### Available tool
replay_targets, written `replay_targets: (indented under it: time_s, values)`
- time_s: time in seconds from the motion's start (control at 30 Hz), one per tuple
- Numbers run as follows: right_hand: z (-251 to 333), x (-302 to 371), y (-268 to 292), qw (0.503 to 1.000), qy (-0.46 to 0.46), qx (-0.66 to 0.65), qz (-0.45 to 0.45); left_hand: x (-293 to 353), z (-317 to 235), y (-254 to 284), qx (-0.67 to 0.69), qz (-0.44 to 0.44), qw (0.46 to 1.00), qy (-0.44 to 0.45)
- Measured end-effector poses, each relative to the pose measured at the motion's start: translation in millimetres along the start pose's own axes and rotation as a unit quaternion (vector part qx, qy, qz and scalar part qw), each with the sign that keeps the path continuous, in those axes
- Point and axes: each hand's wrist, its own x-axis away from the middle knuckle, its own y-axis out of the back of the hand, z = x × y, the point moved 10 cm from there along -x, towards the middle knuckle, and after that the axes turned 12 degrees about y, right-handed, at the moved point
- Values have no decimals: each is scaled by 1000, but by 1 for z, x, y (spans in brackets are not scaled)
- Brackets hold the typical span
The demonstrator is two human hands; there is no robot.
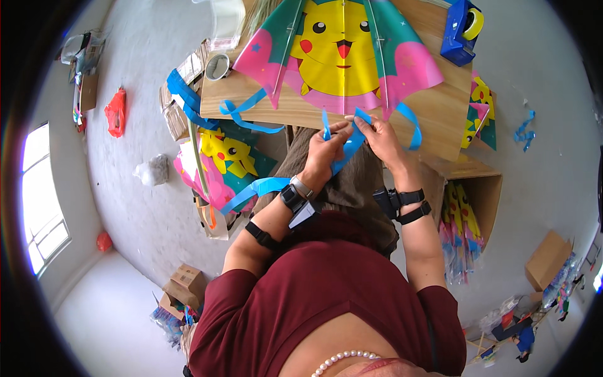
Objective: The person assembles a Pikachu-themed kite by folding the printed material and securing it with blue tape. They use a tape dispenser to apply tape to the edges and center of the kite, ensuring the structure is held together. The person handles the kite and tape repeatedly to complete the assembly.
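A kite [342,69] with a yellow cartoon figure, pink and green wings and thin white rods lies on the wooden table [433,129]. Close to its lower edge, at the table's near side, both my hands are on a flat blue ribbon [350,149]. My left hand [325,156] has its fingers closed on the ribbon, and one strip stands up beside them. With thumb and fingers, my right hand [382,139] pinches the ribbon near the kite's bottom tip. Lengths of ribbon curl out to both sides and hang past my left wrist. Whether it is tied to the kite cannot be made out.
A blue tape dispenser [456,39] stands at the table's far right, and a grey-white roll [218,66] at its left edge. More printed kite pieces [229,160] lie below left. At right, an open cardboard box [490,188] holds several folded kites [461,213].
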Motion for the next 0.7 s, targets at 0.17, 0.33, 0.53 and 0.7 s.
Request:
replay_targets:
  time_s: [0.17, 0.33, 0.53, 0.7]
  values:
    - [9, -6, -6, 999, -21, -25, 8, -8, 12, 9, -105, -32, 994, -6]
    - [52, -27, 18, 906, 193, 375, -46, 1, 2, 13, -74, -72, 993, -54]
    - [37, -38, 25, 761, 186, 619, -54, 11, 0, 28, -32, -98, 992, -75]
    - [21, -32, 18, 766, 150, 621, -73, 13, -2, 39, 1, -84, 991, -103]
